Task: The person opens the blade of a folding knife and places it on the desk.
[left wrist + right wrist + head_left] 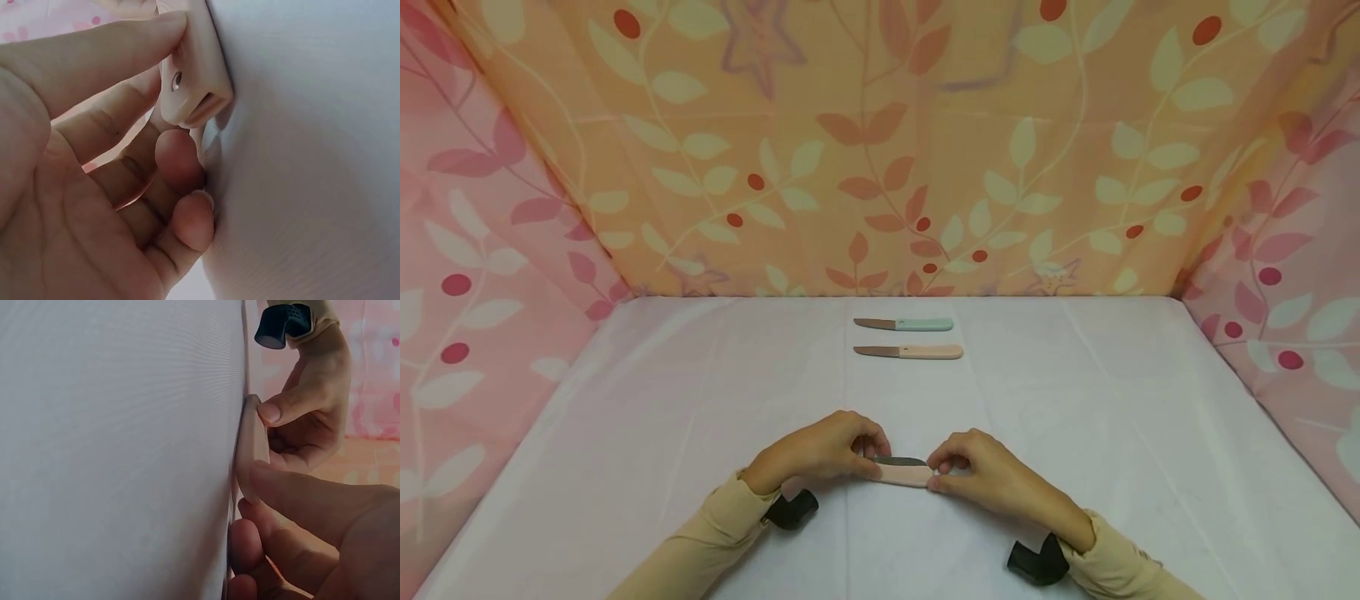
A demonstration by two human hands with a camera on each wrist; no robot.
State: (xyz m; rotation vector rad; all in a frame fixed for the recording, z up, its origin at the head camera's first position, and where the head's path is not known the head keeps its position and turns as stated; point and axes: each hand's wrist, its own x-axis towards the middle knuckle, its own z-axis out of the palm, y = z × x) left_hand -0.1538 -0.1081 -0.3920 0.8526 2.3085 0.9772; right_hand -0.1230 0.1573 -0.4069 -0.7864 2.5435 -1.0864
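Note:
A folding knife with a pale pink handle lies low over the table's near middle. Its dark blade shows along the handle's far side, largely folded in. My left hand pinches the left end between thumb and fingers. At the other end, my right hand grips the knife with its thumb on the near side. In the left wrist view, a pivot hole and a slot show at the handle's end, close to the white cloth. The right wrist view shows both thumbs against the handle.
Beyond the hands, two more folding knives lie unfolded, blades to the left: one with a mint green handle, one with a peach handle. A white cloth covers the table. Patterned fabric walls stand behind and at both sides.

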